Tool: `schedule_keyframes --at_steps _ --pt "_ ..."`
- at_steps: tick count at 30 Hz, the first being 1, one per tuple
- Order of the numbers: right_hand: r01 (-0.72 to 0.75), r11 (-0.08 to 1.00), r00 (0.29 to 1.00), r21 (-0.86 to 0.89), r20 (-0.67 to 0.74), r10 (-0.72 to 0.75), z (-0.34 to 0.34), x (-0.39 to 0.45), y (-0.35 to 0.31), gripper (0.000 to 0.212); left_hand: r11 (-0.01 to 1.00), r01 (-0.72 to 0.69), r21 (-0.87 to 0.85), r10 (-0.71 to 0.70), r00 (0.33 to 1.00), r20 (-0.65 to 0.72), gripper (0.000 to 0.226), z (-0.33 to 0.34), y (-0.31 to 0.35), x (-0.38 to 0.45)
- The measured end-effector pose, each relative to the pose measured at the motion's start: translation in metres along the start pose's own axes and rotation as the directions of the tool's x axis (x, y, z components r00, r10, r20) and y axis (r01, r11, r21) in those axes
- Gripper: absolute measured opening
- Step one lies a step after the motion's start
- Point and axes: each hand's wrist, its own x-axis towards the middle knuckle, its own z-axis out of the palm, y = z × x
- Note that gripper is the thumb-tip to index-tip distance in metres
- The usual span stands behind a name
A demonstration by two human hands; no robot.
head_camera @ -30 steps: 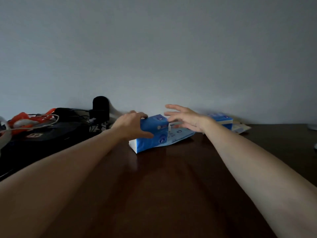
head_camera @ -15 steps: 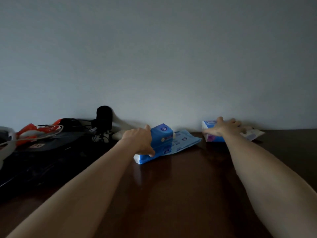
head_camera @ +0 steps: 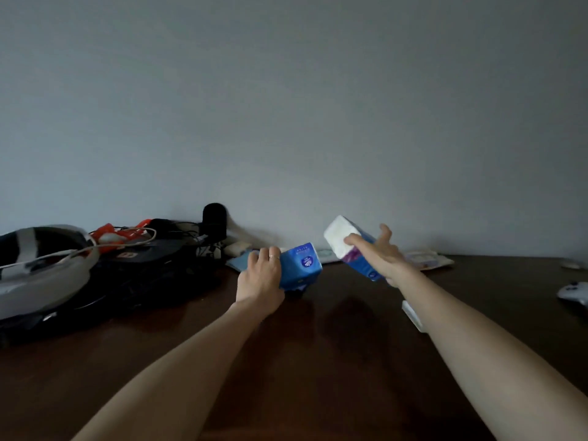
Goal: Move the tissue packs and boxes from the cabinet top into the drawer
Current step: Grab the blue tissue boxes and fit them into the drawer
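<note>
While both arms reach forward over the dark wooden cabinet top (head_camera: 334,361), each hand holds one tissue pack lifted off the wood.

At the far left lies a grey and black headset (head_camera: 41,265) with a white cable (head_camera: 105,245) running over it. Beside it is a heap of black bags and cords (head_camera: 143,275), with something orange and red (head_camera: 114,235) on the top. Behind this heap, against the grey wall (head_camera: 286,106), stands a black round-topped object (head_camera: 214,219); what it is, I cannot tell.

Next comes the left hand (head_camera: 262,280). Its fingers are curled over the top of a blue tissue pack (head_camera: 300,265) and the thumb is under it, so the pack is gripped firmly. A ring is on one finger. The pack is tilted, with its printed end toward the right, and it is above the cabinet top, not touching it. Just behind the hand, a flat blue wrapper (head_camera: 238,262) lies on the wood.

To the right, the right hand (head_camera: 378,256) holds a second tissue pack (head_camera: 348,245), blue and purple with a white end turned up and to the left. The thumb presses on the near face, and the other fingers go round the far side, one of them sticking up. This pack is also in the air, a little higher than the first, and the two packs are near but apart.

Behind the right hand, a flat pale packet (head_camera: 429,261) lies close to the wall. Under the right forearm a small white object (head_camera: 413,315) rests on the wood. At the right edge is a white controller (head_camera: 576,294), partly cut off.
</note>
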Motion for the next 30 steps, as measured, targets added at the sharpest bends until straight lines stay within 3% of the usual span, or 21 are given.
schedule_keyframes --at_steps 4,8,11,14,17,19,22,24,26,27,30 --pt "0.094 0.979 0.992 0.183 0.068 -0.108 0.005 -0.075 -0.015 0.115 0.968 0.131 -0.213 -0.159 0.980 -0.121 0.073 -0.033 0.002 -0.048" --pt "0.099 0.919 0.982 0.382 0.113 -0.153 0.007 -0.143 -0.018 0.109 0.918 0.131 -0.373 -0.219 0.954 -0.203 0.078 -0.068 -0.003 -0.102" --pt "0.170 0.839 0.962 0.516 0.096 -0.254 0.004 -0.197 -0.007 0.099 0.855 0.131 -0.501 -0.258 0.947 -0.192 0.073 -0.087 -0.005 -0.155" --pt "0.169 0.772 0.896 0.613 0.230 -0.380 0.002 -0.253 0.015 0.094 0.785 0.151 -0.601 -0.298 0.942 -0.153 0.064 -0.096 0.000 -0.210" --pt "0.087 0.772 0.813 0.630 0.403 -0.420 0.002 -0.301 0.040 0.095 0.692 0.160 -0.704 -0.350 0.927 -0.133 0.061 -0.102 0.001 -0.264" --pt "0.037 0.771 0.789 0.636 0.455 -0.413 0.005 -0.330 0.062 0.096 0.571 0.147 -0.808 -0.332 0.941 -0.063 0.058 -0.105 -0.004 -0.304" --pt "-0.068 0.761 0.768 0.645 0.521 -0.373 0.013 -0.371 0.106 0.099 0.208 0.239 -0.949 -0.234 0.954 0.189 0.067 -0.105 -0.018 -0.357" --pt "-0.172 0.747 0.754 0.642 0.574 -0.320 0.024 -0.396 0.137 0.094 -0.017 0.451 -0.892 -0.094 0.888 0.451 0.089 -0.096 -0.030 -0.384" --pt "-0.239 0.741 0.740 0.628 0.612 -0.280 0.039 -0.416 0.166 0.083 -0.208 0.603 -0.770 0.080 0.795 0.601 0.106 -0.080 -0.037 -0.410" --pt "-0.256 0.749 0.739 0.611 0.623 -0.256 0.046 -0.424 0.179 0.078 -0.263 0.641 -0.721 0.128 0.764 0.632 0.113 -0.072 -0.039 -0.422" --pt "-0.297 0.815 0.733 0.497 0.666 -0.139 0.070 -0.443 0.210 0.078 -0.306 0.725 -0.617 0.115 0.672 0.732 0.120 -0.037 -0.045 -0.451"
